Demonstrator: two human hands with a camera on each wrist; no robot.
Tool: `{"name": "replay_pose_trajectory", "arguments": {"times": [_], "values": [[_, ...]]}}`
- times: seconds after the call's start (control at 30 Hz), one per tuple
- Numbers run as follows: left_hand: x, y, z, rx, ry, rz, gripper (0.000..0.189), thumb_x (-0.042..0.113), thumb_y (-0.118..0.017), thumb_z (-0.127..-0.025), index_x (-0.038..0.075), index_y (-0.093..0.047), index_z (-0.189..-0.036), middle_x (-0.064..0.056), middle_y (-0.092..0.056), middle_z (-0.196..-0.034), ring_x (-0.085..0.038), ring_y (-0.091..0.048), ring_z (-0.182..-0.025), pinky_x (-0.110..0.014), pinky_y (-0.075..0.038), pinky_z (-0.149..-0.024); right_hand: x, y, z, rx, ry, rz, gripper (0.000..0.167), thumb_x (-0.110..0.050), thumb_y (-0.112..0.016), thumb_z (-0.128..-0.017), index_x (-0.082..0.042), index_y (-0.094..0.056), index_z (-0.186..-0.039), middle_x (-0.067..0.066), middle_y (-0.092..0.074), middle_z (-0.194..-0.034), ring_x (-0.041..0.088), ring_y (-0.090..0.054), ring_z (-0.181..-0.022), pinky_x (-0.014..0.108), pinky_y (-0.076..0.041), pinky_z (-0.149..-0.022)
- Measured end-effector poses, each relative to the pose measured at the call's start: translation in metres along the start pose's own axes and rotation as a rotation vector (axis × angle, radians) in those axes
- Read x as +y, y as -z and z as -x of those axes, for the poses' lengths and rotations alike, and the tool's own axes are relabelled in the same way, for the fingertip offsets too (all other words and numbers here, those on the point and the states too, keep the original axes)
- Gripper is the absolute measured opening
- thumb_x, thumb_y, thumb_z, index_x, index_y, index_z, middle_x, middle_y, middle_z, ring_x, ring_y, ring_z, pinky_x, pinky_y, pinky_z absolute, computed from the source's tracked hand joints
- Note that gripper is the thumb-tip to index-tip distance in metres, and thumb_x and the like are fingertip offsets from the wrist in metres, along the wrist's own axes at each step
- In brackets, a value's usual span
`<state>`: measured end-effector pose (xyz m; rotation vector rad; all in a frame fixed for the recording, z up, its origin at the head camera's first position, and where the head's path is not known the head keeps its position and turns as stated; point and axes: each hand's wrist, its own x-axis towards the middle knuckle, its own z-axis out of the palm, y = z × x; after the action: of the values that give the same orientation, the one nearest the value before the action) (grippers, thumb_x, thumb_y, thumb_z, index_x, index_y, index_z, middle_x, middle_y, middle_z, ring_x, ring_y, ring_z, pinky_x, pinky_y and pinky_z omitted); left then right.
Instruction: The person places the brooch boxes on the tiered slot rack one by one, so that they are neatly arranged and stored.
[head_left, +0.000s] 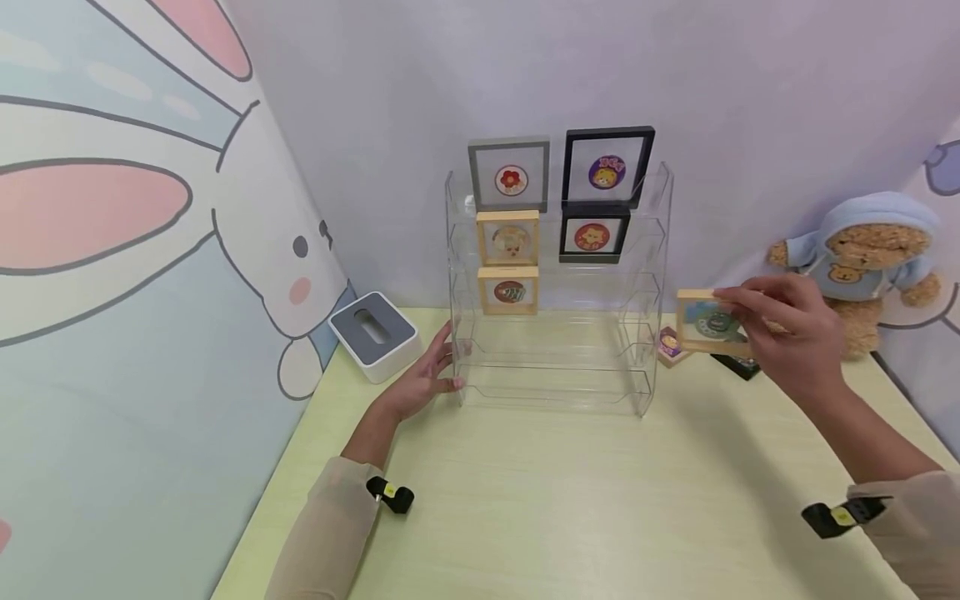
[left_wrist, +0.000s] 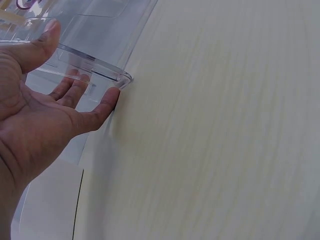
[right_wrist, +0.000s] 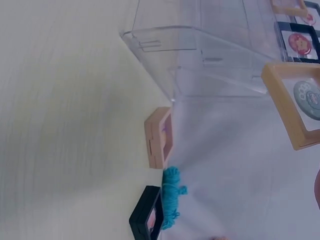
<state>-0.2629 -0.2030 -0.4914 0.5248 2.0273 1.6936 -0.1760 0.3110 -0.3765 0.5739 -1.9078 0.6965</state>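
Observation:
Pinched by its upper edge, a small light-wood picture frame point(head_left: 712, 337) is in my right hand point(head_left: 798, 329), right of the clear acrylic rack point(head_left: 555, 379). A green rotary telephone shows in it. In the right wrist view the frame point(right_wrist: 284, 107) is cut off by the border and the hand barely shows. My left hand point(head_left: 420, 385) touches the rack's left side with spread fingers; in the left wrist view one fingertip point(left_wrist: 114, 94) meets its lower corner. The rack bears a grey frame point(head_left: 546, 175), two black frames point(head_left: 567, 171) point(head_left: 565, 236) and two wooden frames point(head_left: 482, 240) point(head_left: 483, 292).
A white box with a grey slotted lid point(head_left: 378, 337) stands left of the rack. On the right lie a small wooden frame point(right_wrist: 154, 142), a black frame point(right_wrist: 142, 215) and a blue yarn bundle point(right_wrist: 171, 197). A teddy bear point(head_left: 862, 275) sits against the back wall.

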Motion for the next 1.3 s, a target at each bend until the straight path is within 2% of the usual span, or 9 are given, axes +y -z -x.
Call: {"name": "replay_pose_trajectory", "arguments": {"times": [0.13, 0.3, 0.47, 0.53, 0.6, 0.8, 0.9, 1.1, 1.3], "values": [[0.0, 0.0, 0.0, -0.01, -0.011, 0.002, 0.116, -0.002, -0.071, -0.103, 0.048, 0.003, -0.176, -0.016, -0.022, -0.182, -0.039, -0.016, -0.173, -0.066, -0.029, -0.133, -0.02, -0.009, -0.015, 0.043, 0.033, -0.059, 0.053, -0.042, -0.066, -0.112, 0.006, -0.084, -0.097, 0.034, -0.068, -0.098, 0.034, -0.054, -0.091, 0.009, -0.031, -0.086], [0.001, 0.0, 0.002, -0.005, -0.015, -0.01, 0.116, -0.002, -0.071, -0.103, 0.047, 0.004, -0.177, -0.017, -0.023, -0.181, -0.039, -0.016, -0.173, -0.067, -0.028, -0.133, -0.031, -0.027, -0.033, 0.038, 0.044, -0.119, 0.044, -0.036, -0.071, -0.11, 0.004, -0.085, -0.098, 0.034, -0.068, -0.099, 0.033, -0.055, -0.09, 0.011, -0.034, -0.087], [0.0, 0.001, 0.002, -0.011, -0.018, -0.012, 0.115, 0.0, -0.071, -0.104, 0.045, 0.005, -0.177, -0.017, -0.021, -0.182, -0.04, -0.014, -0.173, -0.068, -0.028, -0.133, -0.028, -0.058, -0.044, -0.032, 0.07, -0.118, 0.008, -0.006, -0.08, -0.099, -0.004, -0.087, -0.102, 0.027, -0.071, -0.103, 0.042, -0.051, -0.092, 0.018, -0.032, -0.088], [0.0, 0.002, 0.002, -0.014, -0.017, -0.014, 0.115, 0.001, -0.072, -0.104, 0.046, 0.005, -0.177, -0.016, -0.021, -0.182, -0.039, -0.014, -0.173, -0.068, -0.027, -0.133, -0.029, -0.072, -0.048, -0.052, 0.089, -0.117, 0.02, 0.008, -0.08, -0.092, -0.006, -0.087, -0.104, 0.025, -0.071, -0.105, 0.043, -0.051, -0.092, 0.02, -0.032, -0.086], [-0.001, 0.002, 0.002, -0.016, -0.017, -0.015, 0.115, 0.003, -0.073, -0.104, 0.046, 0.005, -0.177, -0.016, -0.02, -0.182, -0.039, -0.014, -0.174, -0.068, -0.027, -0.133, -0.032, -0.086, -0.053, -0.062, 0.106, -0.126, 0.028, 0.014, -0.08, -0.089, -0.008, -0.087, -0.106, 0.024, -0.072, -0.105, 0.043, -0.05, -0.093, 0.022, -0.033, -0.085], [-0.001, 0.003, 0.001, -0.014, -0.025, -0.018, 0.116, 0.002, -0.074, -0.103, 0.04, 0.007, -0.178, -0.016, -0.022, -0.182, -0.039, -0.016, -0.173, -0.067, -0.027, -0.133, -0.038, -0.118, -0.065, -0.064, 0.145, -0.146, 0.028, 0.011, -0.078, -0.094, -0.01, -0.087, -0.111, 0.022, -0.071, -0.106, 0.041, -0.048, -0.089, 0.036, -0.033, -0.08], [-0.001, 0.002, 0.001, -0.014, -0.024, -0.014, 0.116, 0.002, -0.074, -0.102, 0.041, 0.006, -0.178, -0.016, -0.022, -0.182, -0.039, -0.016, -0.173, -0.066, -0.027, -0.133, -0.036, -0.129, -0.065, -0.074, 0.153, -0.135, 0.027, 0.009, -0.075, -0.098, -0.01, -0.086, -0.113, 0.023, -0.071, -0.107, 0.041, -0.047, -0.089, 0.044, -0.034, -0.078], [0.0, 0.002, 0.002, -0.011, -0.019, -0.013, 0.116, 0.002, -0.074, -0.102, 0.043, 0.005, -0.177, -0.015, -0.023, -0.182, -0.038, -0.015, -0.174, -0.066, -0.028, -0.133, -0.033, -0.14, -0.058, -0.097, 0.159, -0.107, 0.023, 0.006, -0.069, -0.103, -0.009, -0.085, -0.111, 0.022, -0.072, -0.107, 0.041, -0.048, -0.088, 0.045, -0.036, -0.077], [0.0, 0.001, 0.001, -0.015, -0.025, -0.013, 0.116, 0.002, -0.073, -0.103, 0.042, 0.006, -0.178, -0.017, -0.022, -0.182, -0.04, -0.014, -0.173, -0.068, -0.028, -0.132, -0.03, -0.142, -0.052, -0.139, 0.159, -0.122, 0.023, 0.009, -0.068, -0.102, -0.006, -0.083, -0.111, 0.02, -0.073, -0.106, 0.039, -0.047, -0.086, 0.045, -0.034, -0.078]]}}
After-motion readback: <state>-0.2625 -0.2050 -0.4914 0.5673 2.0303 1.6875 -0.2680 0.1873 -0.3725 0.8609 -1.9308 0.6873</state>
